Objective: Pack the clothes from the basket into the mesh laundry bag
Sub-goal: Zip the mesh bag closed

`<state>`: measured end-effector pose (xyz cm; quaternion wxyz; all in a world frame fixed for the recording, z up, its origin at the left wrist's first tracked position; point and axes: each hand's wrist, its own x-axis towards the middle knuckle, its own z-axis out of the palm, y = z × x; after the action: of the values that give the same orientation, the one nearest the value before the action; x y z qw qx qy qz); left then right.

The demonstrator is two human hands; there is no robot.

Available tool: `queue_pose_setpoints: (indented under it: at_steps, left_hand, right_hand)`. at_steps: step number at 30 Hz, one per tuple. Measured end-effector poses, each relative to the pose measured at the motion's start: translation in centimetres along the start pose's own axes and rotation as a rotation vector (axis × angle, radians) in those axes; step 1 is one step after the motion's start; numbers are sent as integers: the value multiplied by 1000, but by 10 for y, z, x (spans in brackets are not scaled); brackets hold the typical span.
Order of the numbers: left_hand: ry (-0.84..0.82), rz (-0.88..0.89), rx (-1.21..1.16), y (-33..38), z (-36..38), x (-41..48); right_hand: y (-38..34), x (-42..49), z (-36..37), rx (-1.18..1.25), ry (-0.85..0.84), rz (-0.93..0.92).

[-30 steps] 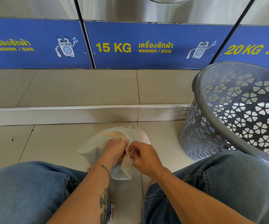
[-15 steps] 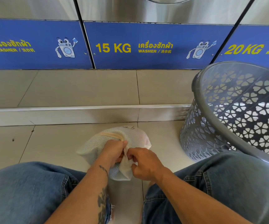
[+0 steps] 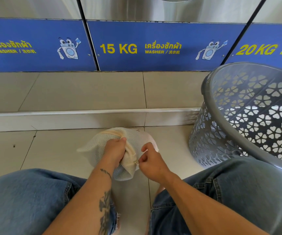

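Here the white mesh bag (image 3: 137,137) lies on the tiled floor (image 3: 52,150) between the knees, the left hand (image 3: 115,152) grips its zipper edge with fingers curled round the cloth, the right hand (image 3: 151,162) pinches the small zipper pull (image 3: 135,162), and the grey basket (image 3: 221,138) stands tilted at the right.

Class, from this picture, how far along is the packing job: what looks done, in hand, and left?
Done: the tilted grey cut-out plastic basket shows no clothes in its visible part, and the white mesh laundry bag bulges. In hand: the left hand grips the bag beside its cream zip; the right hand pinches the gold zip pull. Left: probably closing the zip; how far it is closed cannot be seen.
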<state>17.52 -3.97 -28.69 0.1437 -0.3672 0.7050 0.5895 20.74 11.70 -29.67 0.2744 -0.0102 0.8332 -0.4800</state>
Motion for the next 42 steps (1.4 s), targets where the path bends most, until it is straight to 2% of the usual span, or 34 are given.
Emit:
queue_pose_setpoints:
  at_steps: [3,5,9,12,15,19,21,23,25,27,29,32,34,35,37,38,40,42]
  left_hand:
    - [8,0,-15,-1,1,1]
    - [4,5,-15,-3,2,2]
    - [6,45,-9,-4,1,1]
    - [79,150,49,-3,2,0]
    - [121,252,80,4,4,-5]
    - [40,447,67,20,6,-15]
    - [-29,536,94,29,5,-21]
    - [-113,580,157,31,2,-27]
    - [-177,555,241,25,-4,-30]
    - [-143,453,430,6,-17,-30]
    - [-26,264,561,-21,-35,-28]
    - [278,-43,535,-54,-59,-21]
    - [412,-97,539,-59,-66,-13]
    - [419,-74,541,-57,-68,-8]
    - [327,11,541,-51,-66,1]
    - [254,22,554,-52,-64,9]
    - [79,-26,548,-61,-59,30]
    - [-38,-112,501,-78,-52,49]
  right_hand:
    - [3,6,-3,108,23,174]
    - [1,7,-2,106,-17,207]
    - [2,5,2,92,-63,198]
    - [8,6,-2,-66,-132,159]
    - [3,7,-4,-189,-112,114]
    - [-2,9,-12,-91,-72,160]
    - [4,9,-21,-152,-70,231]
    - [11,11,-28,-171,75,319]
    - [12,16,-31,-96,293,447]
    - [2,26,-35,-26,449,501]
    - [-6,33,-36,-12,512,507]
    - [-7,43,-28,-45,528,523]
    - [-3,51,-22,-76,504,544]
    - [-2,55,-18,-66,479,562]
    - [7,56,-11,66,383,591]
    - [12,57,-3,189,284,605]
    - [22,58,15,364,52,633]
    - [30,62,26,392,-21,619]
